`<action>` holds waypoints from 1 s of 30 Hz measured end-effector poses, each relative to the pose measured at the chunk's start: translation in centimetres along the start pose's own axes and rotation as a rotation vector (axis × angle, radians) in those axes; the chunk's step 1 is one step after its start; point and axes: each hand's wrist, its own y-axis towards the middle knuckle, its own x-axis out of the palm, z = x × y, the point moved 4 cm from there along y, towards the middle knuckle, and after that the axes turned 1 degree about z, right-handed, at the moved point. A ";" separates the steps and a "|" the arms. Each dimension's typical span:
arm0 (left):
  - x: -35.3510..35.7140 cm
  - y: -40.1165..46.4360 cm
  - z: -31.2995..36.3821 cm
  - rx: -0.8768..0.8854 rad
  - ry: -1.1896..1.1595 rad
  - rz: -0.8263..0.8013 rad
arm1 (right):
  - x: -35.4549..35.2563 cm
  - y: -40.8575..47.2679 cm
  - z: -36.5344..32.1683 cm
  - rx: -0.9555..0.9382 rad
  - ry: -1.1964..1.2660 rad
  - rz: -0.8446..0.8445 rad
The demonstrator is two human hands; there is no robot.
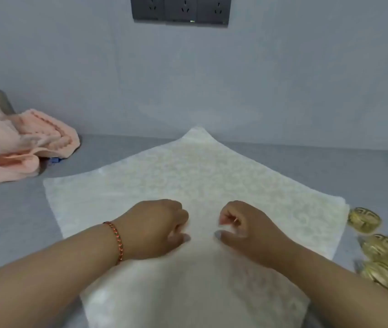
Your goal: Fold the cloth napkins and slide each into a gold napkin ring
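1. Grey table against a grey wall with a socket panel.
2. Pink towel, far left.
3. Left hand, fingers curled, pinching the napkin.
4. White napkin, spread cornerwise at centre.
5. Right hand, likewise pinching it.
6. Gold napkin rings, clustered beside the napkin's right edge.
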 end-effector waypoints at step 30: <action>3.7 -5.5 8.0 -0.071 -0.495 -0.151 | 0.6 -11.6 -4.0 -0.263 -0.181 -0.467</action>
